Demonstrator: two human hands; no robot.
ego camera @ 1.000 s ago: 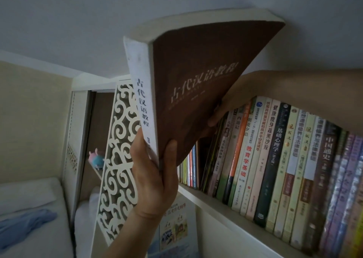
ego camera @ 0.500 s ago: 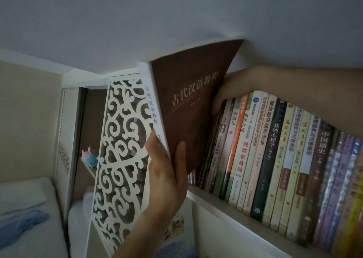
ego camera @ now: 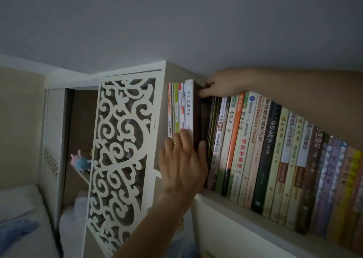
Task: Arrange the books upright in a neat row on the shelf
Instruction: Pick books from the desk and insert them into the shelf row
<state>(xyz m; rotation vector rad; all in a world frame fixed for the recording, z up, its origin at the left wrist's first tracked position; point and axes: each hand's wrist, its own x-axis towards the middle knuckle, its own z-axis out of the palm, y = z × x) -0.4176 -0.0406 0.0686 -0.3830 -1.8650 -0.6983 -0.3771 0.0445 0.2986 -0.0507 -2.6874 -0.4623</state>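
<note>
Book [ego camera: 189, 108] with the white spine and brown cover now stands upright in the row on the shelf [ego camera: 231, 204], slotted between the thin books [ego camera: 175, 110] at the left end and the leaning run [ego camera: 275, 149] to the right. My left hand [ego camera: 183, 161] lies flat against the spines low down, fingers straight, thumb tucked at the brown cover's edge; no clamped grip, just a press. My right hand [ego camera: 222, 86] reaches over the top of the row, fingers curled on the upper corner of the brown cover, steadying it. Judgement: insertion looks nearly done. A dark gap shows just right of the book, and the run beyond tilts, though the wide lens may exaggerate this. Left to do: seat the book flush, close the gap, square the leaning ones upright.
</note>
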